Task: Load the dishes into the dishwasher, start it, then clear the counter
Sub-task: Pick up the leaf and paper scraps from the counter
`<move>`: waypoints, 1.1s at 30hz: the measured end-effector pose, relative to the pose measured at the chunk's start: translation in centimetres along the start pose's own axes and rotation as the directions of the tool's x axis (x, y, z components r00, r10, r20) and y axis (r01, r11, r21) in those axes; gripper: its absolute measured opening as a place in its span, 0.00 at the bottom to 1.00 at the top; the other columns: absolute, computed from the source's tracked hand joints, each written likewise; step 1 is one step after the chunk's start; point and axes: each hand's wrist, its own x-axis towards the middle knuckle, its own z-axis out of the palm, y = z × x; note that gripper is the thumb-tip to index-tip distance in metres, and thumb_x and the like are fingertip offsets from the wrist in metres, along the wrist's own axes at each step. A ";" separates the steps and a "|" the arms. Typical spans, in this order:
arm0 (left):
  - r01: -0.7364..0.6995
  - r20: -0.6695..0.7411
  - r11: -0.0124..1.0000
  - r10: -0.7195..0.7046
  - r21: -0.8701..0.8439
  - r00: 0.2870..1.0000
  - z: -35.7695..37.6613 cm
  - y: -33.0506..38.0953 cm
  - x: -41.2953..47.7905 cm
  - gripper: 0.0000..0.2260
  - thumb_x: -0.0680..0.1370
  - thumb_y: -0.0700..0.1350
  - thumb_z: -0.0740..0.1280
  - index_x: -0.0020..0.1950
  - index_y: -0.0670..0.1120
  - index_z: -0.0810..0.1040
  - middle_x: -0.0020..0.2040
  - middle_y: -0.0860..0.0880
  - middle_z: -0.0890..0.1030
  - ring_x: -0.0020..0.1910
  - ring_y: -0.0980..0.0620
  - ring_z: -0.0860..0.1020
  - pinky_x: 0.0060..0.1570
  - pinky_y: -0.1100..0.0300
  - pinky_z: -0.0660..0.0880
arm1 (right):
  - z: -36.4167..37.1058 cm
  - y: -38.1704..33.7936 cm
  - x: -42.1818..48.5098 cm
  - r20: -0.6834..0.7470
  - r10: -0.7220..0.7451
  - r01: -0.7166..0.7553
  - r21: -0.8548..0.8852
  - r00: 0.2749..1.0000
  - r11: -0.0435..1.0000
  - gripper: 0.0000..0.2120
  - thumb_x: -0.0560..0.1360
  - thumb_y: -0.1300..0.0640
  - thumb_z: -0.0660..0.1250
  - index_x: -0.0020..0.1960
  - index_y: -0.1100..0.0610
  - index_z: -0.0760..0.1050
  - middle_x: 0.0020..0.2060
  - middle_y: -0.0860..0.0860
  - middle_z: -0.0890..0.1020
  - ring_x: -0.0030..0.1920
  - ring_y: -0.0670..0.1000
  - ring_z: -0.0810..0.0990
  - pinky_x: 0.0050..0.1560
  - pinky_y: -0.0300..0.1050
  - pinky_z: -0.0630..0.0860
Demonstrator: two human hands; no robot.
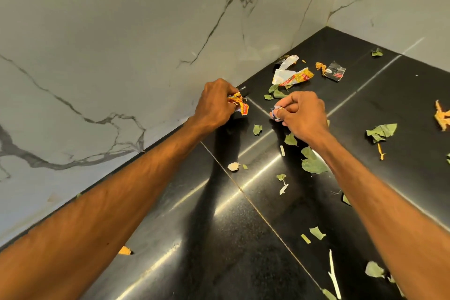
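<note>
Left hand point(215, 105): fingers clamped round a crumpled wrapper point(241, 105), its end poking out at 3 o'clock. Right hand point(303, 118): fingertips pinch a small scrap point(275, 114) at 9 o'clock. Both over the leaf-strewn counter point(219, 226).

Both bare forearms stretch from near to far, drawing closer together. The left hand point(215, 102), knuckles up, has its fingers curled round a wrapper point(241, 105). The right hand point(302, 114), just to its right and apart from it, pinches a scrap point(276, 114) between thumb and bent fingers.
</note>
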 end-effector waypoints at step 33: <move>-0.032 0.200 0.950 -0.033 0.311 0.979 3.0 1.4 4.8 0.20 0.70 0.40 0.79 0.60 0.40 0.80 0.56 0.39 0.80 0.55 0.41 0.79 0.54 0.47 0.80 | -8.1 2.7 10.8 -0.153 0.023 -0.067 -0.284 0.988 0.957 0.05 0.72 0.61 0.76 0.48 0.55 0.85 0.69 0.55 0.76 0.71 0.54 0.71 0.70 0.47 0.66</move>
